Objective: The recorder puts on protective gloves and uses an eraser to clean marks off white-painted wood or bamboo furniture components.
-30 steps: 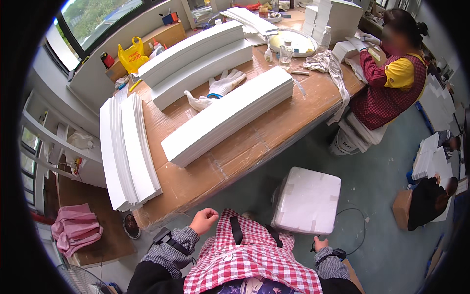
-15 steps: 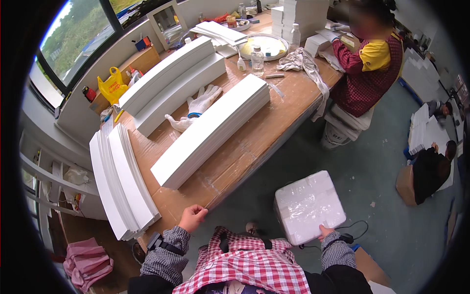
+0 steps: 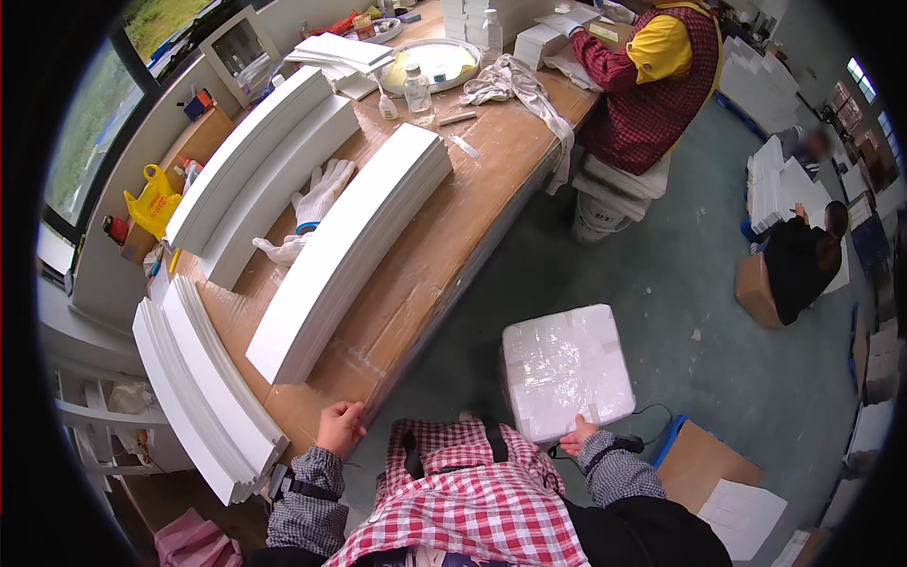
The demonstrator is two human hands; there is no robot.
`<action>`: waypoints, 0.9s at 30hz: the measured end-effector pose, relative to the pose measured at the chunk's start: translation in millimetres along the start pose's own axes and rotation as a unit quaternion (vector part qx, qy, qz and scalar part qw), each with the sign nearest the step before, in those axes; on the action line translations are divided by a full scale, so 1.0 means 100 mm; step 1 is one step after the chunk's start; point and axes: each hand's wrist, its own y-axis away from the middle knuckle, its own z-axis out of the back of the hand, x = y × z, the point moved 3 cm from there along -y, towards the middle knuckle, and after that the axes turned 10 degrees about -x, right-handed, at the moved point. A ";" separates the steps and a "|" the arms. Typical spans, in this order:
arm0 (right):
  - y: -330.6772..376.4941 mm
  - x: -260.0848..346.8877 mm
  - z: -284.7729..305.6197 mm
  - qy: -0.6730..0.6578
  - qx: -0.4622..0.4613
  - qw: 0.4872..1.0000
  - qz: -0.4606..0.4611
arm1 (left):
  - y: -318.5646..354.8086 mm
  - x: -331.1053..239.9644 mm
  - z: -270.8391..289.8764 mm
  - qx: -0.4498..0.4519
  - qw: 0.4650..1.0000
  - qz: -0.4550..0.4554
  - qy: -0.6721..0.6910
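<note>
My left hand (image 3: 340, 427) rests on the near edge of the long brown table (image 3: 453, 246), fingers curled over the rim, holding nothing. My right hand (image 3: 578, 438) grips the near corner of a white, plastic-wrapped foam block (image 3: 565, 369) that stands beside me over the green floor. A long stack of white strips (image 3: 350, 250) lies on the table just beyond my left hand. More white stacks lie at the table's left end (image 3: 203, 387) and along its far side (image 3: 260, 170).
White gloves (image 3: 312, 203) lie between the stacks. A round tray (image 3: 430, 64), bottles and a cloth (image 3: 515, 85) sit at the far end, where a person in red and yellow (image 3: 652, 85) sits. Another person (image 3: 798, 260) crouches among boxes at right. A cardboard box (image 3: 704, 463) stands by my right arm.
The view has swung and I have leaned closer to the table. My left hand stays on the table edge; my right hand keeps its hold on the white block.
</note>
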 end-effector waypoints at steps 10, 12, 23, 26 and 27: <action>0.24 0.96 1.00 0.274 -0.364 0.831 0.319 | -0.01 -0.04 0.05 0.032 0.999 0.027 0.015; 0.16 0.94 1.04 0.309 -0.368 0.820 0.311 | -0.04 -0.03 0.02 0.035 0.999 0.028 0.017; 0.10 0.38 0.74 0.324 -0.347 0.847 0.239 | 0.02 -0.07 -0.01 0.043 0.998 0.043 0.027; 0.23 0.31 0.62 0.333 -0.320 0.855 0.237 | 0.01 -0.06 0.02 0.034 0.998 0.040 0.016; 0.20 0.29 0.63 0.337 -0.322 0.853 0.234 | -0.01 -0.09 0.01 0.036 0.998 0.045 0.018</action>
